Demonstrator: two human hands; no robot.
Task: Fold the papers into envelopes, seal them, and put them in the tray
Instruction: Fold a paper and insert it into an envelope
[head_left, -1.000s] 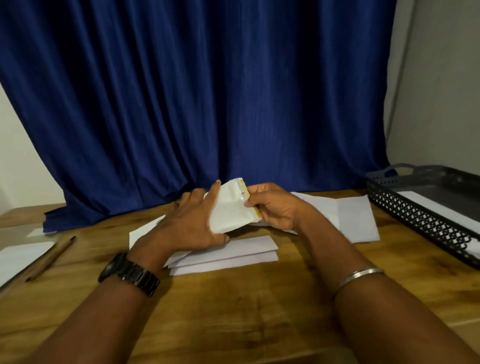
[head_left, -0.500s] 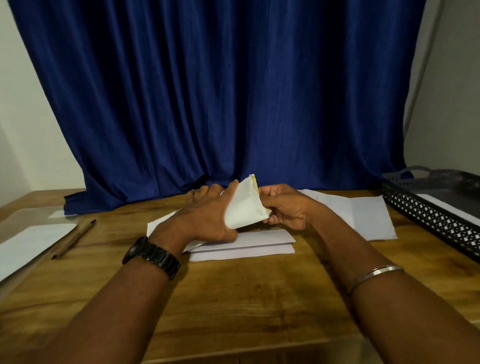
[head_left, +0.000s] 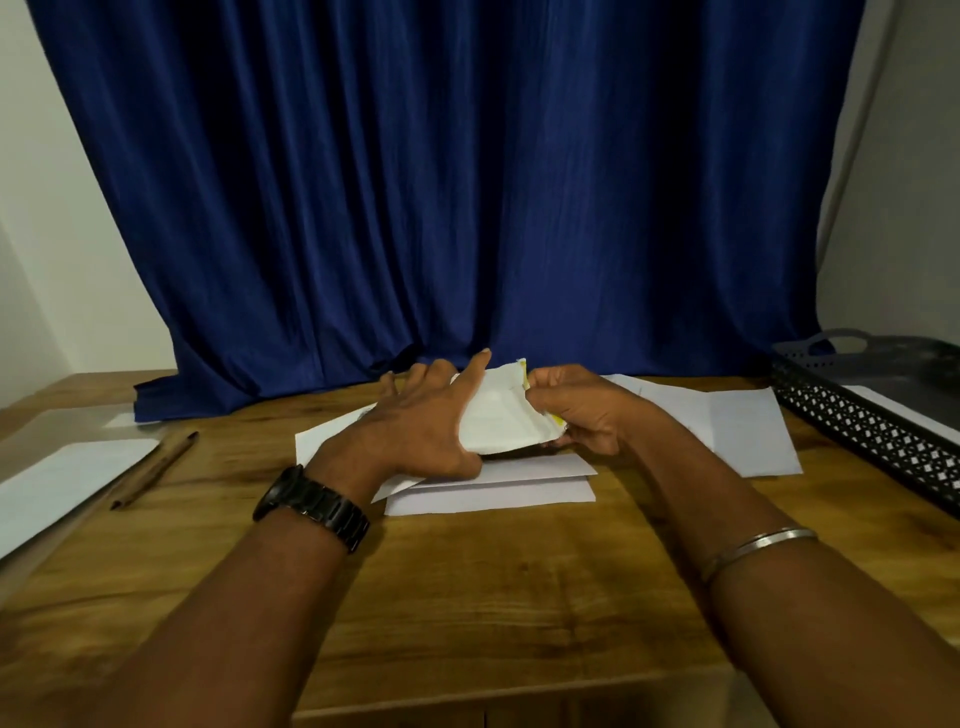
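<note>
Head view: envelope (head_left: 501, 415) is held off the table (head_left: 467, 597), well left of the tray (head_left: 857, 415), over the paper stack (head_left: 493, 488). Left hand (head_left: 415, 431) holds its far-from-tray side, thumb under, fingers spread behind. Right hand (head_left: 582, 410) pinches the tray-side edge, where the yellow strip (head_left: 557, 420) shows. Likely the sealing step, flap not yet pressed. The envelope is bowed and tilted up; the strip edge runs top to bottom and faces the tray; true long axis is hard to tell. Right hand is nearer the tray, so a drop-off suits it. Loose sheets (head_left: 743, 431) lie between envelope and tray, just beside its near rim. The rim stands raised, so the envelope must be lifted over it. One sheet (head_left: 909, 410) is already inside. Pencil (head_left: 156, 467) is far left of the tray, out of the path.
</note>
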